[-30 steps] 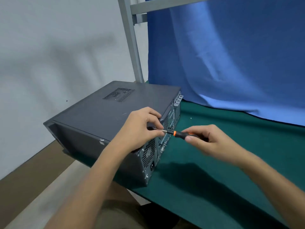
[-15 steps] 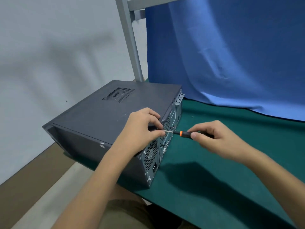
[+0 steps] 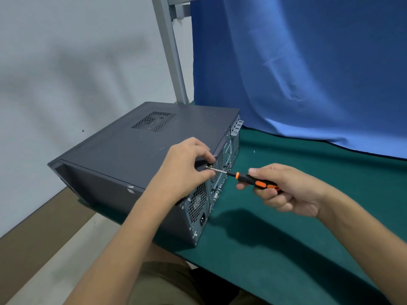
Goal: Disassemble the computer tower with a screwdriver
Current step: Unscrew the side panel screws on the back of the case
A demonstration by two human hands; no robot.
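The tower (image 3: 136, 150) lies on its side at the left edge of the worktop (image 3: 286, 234), rear panel (image 3: 198, 205) facing right. The screwdriver (image 3: 248, 178), gripped by the right hand (image 3: 288, 192), points left, nearly level, at the panel's upper edge. There the fingers (image 3: 204, 174) of the left hand (image 3: 182, 170) pinch its tip.

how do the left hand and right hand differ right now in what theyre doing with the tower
The left hand rests on the rear top edge of the computer tower; the right hand hovers over the green table, off the case. The left hand's fingertips pinch around the metal tip of the screwdriver; the right hand wraps its black-and-orange handle. Both hold the same screwdriver.
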